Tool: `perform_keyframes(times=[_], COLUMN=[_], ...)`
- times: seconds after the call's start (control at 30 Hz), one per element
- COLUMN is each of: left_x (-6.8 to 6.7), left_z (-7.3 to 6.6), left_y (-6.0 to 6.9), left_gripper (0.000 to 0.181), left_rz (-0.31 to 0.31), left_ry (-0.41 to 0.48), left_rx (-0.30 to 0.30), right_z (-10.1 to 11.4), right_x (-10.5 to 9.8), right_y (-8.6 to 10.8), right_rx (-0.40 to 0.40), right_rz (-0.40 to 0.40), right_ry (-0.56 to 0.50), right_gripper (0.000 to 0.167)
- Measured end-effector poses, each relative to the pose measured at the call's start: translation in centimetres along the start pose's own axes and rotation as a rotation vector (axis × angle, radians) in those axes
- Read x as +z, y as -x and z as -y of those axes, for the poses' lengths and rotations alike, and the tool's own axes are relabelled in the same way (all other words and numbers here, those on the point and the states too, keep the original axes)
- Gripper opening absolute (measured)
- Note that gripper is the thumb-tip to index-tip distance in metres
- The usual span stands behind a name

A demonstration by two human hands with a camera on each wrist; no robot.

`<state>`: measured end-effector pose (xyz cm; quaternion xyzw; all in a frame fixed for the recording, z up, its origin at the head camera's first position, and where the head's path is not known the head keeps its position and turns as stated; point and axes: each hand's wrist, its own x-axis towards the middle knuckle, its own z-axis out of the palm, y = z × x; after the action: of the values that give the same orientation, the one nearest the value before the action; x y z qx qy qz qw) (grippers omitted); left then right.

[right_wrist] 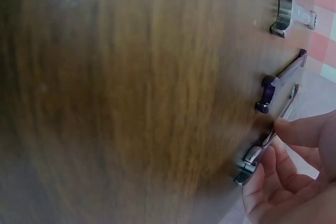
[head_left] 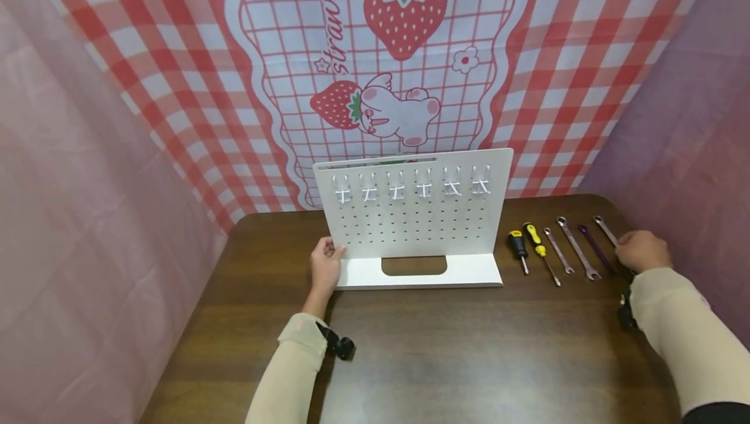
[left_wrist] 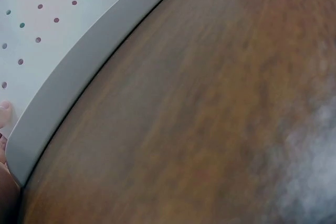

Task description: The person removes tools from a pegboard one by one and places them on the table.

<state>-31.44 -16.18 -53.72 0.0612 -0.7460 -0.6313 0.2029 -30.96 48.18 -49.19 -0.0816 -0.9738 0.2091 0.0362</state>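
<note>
A white pegboard stand [head_left: 410,228] stands upright at the back of the table, with a row of metal hooks [head_left: 423,183] along its upper part. At its lower left edge, my left hand [head_left: 326,264] grips the board, thumb on the front face; the other fingers are mostly hidden. In the left wrist view only a thumb tip [left_wrist: 5,113] and bits of finger show. Far to the right, my right hand [head_left: 644,250] pinches a silver combination wrench [right_wrist: 283,111] between thumb and fingers. Its open end [right_wrist: 248,166] sits low by the tabletop. A purple wrench [head_left: 596,248] lies just left of it.
Left of the purple wrench lie a large silver wrench [head_left: 577,248], a smaller one [head_left: 558,250], a yellow-and-black screwdriver [head_left: 535,240] and a stubby black screwdriver [head_left: 518,245]. Curtains [head_left: 680,124] and a strawberry-print cloth [head_left: 404,85] enclose the wooden table [head_left: 445,352].
</note>
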Motion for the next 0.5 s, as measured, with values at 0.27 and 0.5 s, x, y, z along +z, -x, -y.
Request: perform_keyframes(times=[0.27,0.5], left_x=[-0.20,-0.31], left_z=[0.40,0.49], left_y=[0.44,0.00], left_gripper=[0.018,0.018], left_rz=[-0.007,0.000], left_ry=[-0.017,-0.040], left_rx=[0.008,0.032], right_z=[0.09,0.07], right_x=[0.60,0.82], right_y=[-0.19,-0.43], right_rx=[-0.005,-0.012], right_rz=[-0.006,-0.051], right_ry=[0.007,-0.007], right_gripper=[0.036,0.037])
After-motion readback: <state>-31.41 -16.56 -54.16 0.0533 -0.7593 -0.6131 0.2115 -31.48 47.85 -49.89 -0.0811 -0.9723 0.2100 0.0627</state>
